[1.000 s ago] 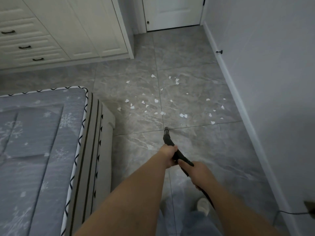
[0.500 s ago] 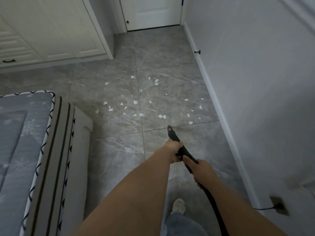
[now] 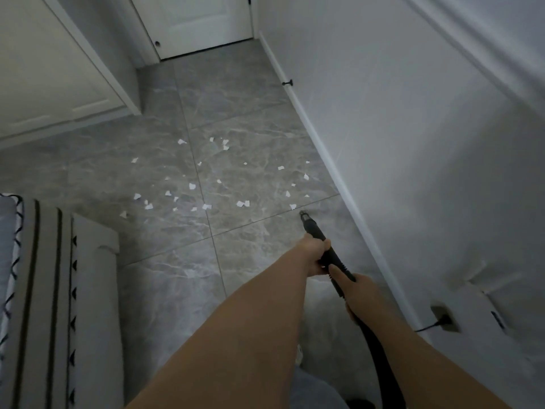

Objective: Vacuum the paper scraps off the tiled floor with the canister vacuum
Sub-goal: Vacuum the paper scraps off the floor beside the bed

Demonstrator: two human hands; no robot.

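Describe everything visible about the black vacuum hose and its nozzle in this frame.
The black vacuum hose with rigid handle section slants from bottom right up toward the scattered white paper scraps. Its small nozzle tip sits just short of the nearest scrap. The left hand grips it ahead, the right hand behind.

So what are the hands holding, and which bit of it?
Both hands hold the black vacuum hose wand. The left hand grips it nearer the nozzle tip, the right hand grips farther back, where the hose begins.
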